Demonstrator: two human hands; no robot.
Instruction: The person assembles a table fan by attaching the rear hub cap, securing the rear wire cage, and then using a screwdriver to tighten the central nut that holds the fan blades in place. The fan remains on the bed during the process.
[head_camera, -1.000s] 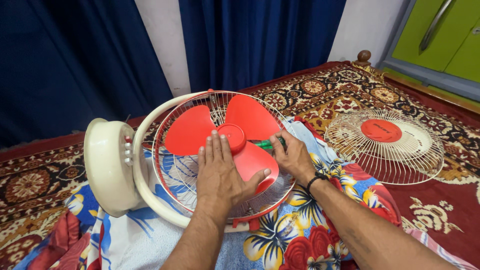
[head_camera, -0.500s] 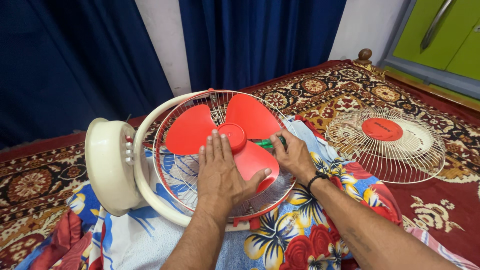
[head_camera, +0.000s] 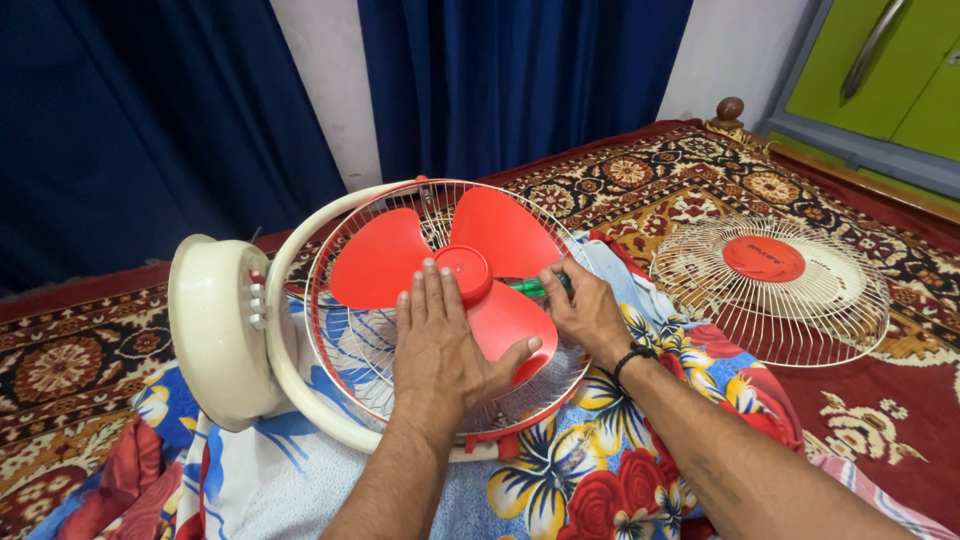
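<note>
The left hand (head_camera: 440, 345) lies flat and spread open on the red fan blade (head_camera: 455, 270), fingertips at the hub, thumb hooked over one blade's edge. The right hand (head_camera: 585, 312) is closed around a green-handled screwdriver (head_camera: 528, 287) pointing at the hub, inside the rear wire guard (head_camera: 345, 330). Since half a second ago, nothing visibly changes.

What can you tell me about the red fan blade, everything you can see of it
The red fan blade looks like glossy moulded plastic: three broad rounded lobes around a round raised hub. It sits inside the fan's rear wire guard, which faces up towards the camera with the front grille off. The left hand lies flat over the lower lobe, fingertips at the hub, thumb on the lobe's edge. The right hand holds a green-handled tool pointed in at the hub's side. No cracks show.
</note>
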